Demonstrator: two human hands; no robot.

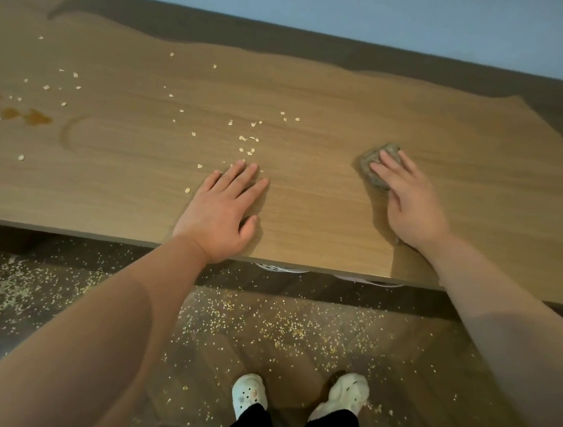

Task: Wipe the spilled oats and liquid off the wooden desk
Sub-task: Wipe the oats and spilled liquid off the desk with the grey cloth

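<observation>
Progress: I judge mid-task | right hand [408, 205] flat, pressing cloth [374, 160], 2 o'clock | left hand [226, 204] flat on worktop [353, 99] | oats [249, 139] 11 o'clock, liquid [24, 116] 9 o'clock, remaining | right side oat-free.

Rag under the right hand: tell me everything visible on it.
The rag is a small grey-brown wad, crumpled and lumpy; whether it is cloth or paper, wet or dry, cannot be told. It sits on the desk, toward the right, apart from the scattered oats. The right hand lies on it with straight fingers, covering its near side; its far and left edges show. Nothing else touches it.
</observation>
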